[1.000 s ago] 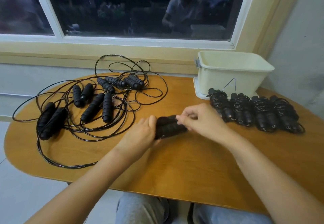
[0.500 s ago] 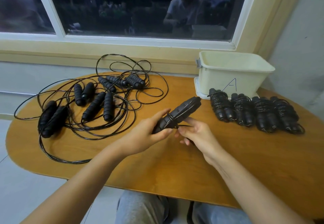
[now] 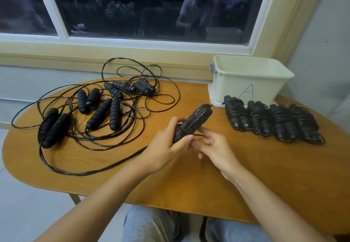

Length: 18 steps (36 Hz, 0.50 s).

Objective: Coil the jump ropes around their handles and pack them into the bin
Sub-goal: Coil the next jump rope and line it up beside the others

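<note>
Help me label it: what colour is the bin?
The bin is cream; head view.

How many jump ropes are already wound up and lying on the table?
4, in a row before the bin: leftmost bundle, second bundle, third bundle, rightmost bundle. A fifth bundle, unfinished, is in the left hand.

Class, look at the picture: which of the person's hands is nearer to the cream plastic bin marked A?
Right. The right hand lies in front and left of the cream plastic bin; the left hand, gripping the black coiled jump rope, is further left.
</note>
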Each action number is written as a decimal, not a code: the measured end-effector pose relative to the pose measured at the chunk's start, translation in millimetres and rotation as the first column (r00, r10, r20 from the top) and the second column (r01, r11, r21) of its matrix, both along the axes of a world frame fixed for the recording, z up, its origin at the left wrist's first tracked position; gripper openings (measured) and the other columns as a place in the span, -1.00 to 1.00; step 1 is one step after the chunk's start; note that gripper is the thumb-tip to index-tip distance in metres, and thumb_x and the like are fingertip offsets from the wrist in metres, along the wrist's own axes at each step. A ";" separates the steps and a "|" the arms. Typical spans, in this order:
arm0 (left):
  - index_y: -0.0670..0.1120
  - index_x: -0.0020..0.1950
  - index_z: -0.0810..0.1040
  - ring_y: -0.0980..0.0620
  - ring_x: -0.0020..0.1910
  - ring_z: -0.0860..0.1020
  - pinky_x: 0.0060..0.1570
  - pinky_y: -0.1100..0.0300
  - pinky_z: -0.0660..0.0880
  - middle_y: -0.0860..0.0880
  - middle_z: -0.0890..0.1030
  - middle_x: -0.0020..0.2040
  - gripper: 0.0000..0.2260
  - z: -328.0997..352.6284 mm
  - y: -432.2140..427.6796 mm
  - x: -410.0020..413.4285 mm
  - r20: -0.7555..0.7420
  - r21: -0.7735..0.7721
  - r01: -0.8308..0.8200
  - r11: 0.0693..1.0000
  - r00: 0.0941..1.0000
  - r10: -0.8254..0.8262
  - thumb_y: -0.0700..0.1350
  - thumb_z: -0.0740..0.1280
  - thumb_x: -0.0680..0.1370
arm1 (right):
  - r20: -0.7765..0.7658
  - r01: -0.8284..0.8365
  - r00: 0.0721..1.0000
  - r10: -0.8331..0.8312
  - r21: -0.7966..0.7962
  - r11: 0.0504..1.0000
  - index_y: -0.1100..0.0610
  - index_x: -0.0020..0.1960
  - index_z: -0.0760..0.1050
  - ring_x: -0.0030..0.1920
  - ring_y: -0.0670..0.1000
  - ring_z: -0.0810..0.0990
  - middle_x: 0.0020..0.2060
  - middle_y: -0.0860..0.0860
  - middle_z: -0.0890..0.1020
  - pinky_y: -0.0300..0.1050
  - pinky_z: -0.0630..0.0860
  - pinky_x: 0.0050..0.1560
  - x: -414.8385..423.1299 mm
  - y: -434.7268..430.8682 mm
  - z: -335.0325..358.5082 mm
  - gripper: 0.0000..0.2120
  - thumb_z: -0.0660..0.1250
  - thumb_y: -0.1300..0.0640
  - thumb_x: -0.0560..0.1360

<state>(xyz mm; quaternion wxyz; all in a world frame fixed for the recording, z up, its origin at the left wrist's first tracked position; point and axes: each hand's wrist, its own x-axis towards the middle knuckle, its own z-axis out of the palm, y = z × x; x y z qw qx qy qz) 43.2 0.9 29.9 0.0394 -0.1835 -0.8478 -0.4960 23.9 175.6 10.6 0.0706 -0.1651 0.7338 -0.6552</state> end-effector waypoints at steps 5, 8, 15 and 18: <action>0.08 0.47 0.24 0.23 -0.03 0.56 -0.05 0.31 0.50 0.14 0.55 0.08 -0.43 -3.7 -10.9 -7.6 -0.114 -0.158 -0.048 0.986 0.993 0.031 0.25 0.23 0.51 | -0.119 -0.036 0.991 0.063 0.215 0.976 -0.13 0.16 0.56 -0.32 -0.12 0.58 -0.26 -0.06 0.72 -0.26 0.52 -0.10 -3.5 10.9 -1.1 -0.70 0.36 0.23 0.56; 0.09 0.55 0.17 0.19 0.09 0.53 0.09 0.30 0.47 0.17 0.49 0.18 -0.32 -0.6 -21.2 -13.2 -0.166 -0.247 -0.095 0.964 0.985 0.054 0.32 0.20 0.49 | -0.284 0.040 0.954 0.095 0.437 0.899 -0.02 -0.09 0.66 -0.16 -0.18 0.60 -0.30 -0.14 0.66 -0.27 0.47 0.01 -7.9 25.8 -9.0 -0.86 0.34 0.13 0.58; 0.07 0.50 0.27 0.28 0.20 0.37 0.09 0.40 0.33 0.13 0.47 0.29 -0.39 6.2 -36.8 -17.3 -0.352 -0.415 -0.147 0.898 0.936 -0.009 0.29 0.22 0.52 | -0.402 0.096 0.886 0.230 0.645 0.758 -0.20 -0.18 0.43 0.08 -0.27 0.45 -0.19 -0.28 0.53 -0.29 0.28 0.32 -28.3 58.4 -23.8 -0.81 0.16 -0.15 0.58; 0.02 0.50 0.29 0.17 0.21 0.43 0.09 0.27 0.39 0.03 0.54 0.27 -0.37 7.0 -46.0 -19.6 -0.434 -0.468 -0.188 0.864 0.900 -0.040 0.31 0.19 0.52 | -0.392 0.078 0.888 0.241 0.644 0.761 -0.15 -0.19 0.48 0.10 -0.28 0.48 -0.14 -0.22 0.59 -0.43 -0.09 0.47 -33.8 70.3 -22.8 -0.77 0.19 -0.26 0.50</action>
